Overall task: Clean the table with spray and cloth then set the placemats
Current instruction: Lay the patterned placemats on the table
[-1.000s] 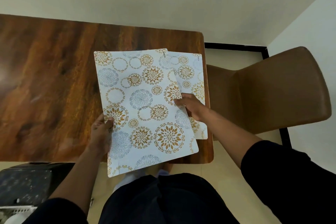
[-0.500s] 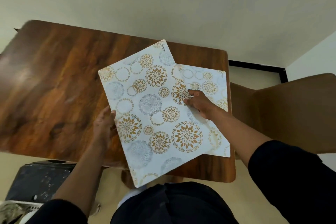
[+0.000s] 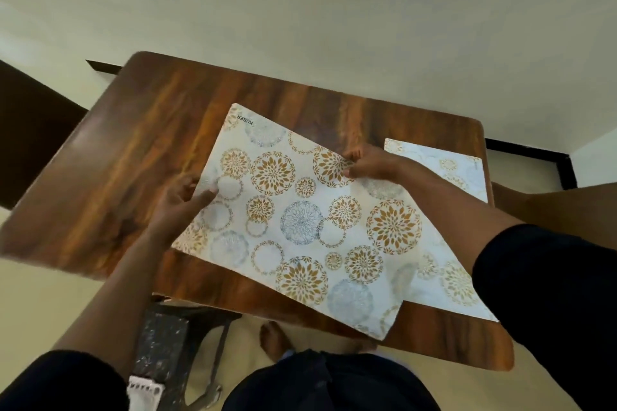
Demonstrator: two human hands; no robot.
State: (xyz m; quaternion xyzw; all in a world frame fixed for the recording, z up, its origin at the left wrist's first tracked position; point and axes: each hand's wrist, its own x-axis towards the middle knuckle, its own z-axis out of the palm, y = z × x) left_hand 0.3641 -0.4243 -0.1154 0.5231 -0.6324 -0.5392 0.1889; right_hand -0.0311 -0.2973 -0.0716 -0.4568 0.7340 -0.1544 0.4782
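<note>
1. The left hand (image 3: pixel 180 203) is pinching the left edge of the upper placemat (image 3: pixel 300 220), its thumb lying on the patterned top and the other fingers curled underneath.
2. The right hand (image 3: pixel 370 163) is gripping the same placemat at its far edge, its fingers (image 3: pixel 354 157) curled over the rim and the thumb pressing on the print.
3. The upper placemat is spreading between the two hands, turned at a slant to the wooden surface (image 3: pixel 133 150); its printed corner is pointing away from the left fingers toward the far side, and its near corner is overhanging the near edge of the surface.
4. A second placemat (image 3: pixel 457 170) is lying flat to the right of the right fingers, partly covered by the upper one and by the right forearm, close along the right edge of the surface.
5. Bare wood is lying open to the left of the left fingers and beyond both hands.
6. A brown chair (image 3: pixel 561 210) is standing just past the right edge, and a dark speckled stool (image 3: pixel 163 344) is sitting below the near edge.
</note>
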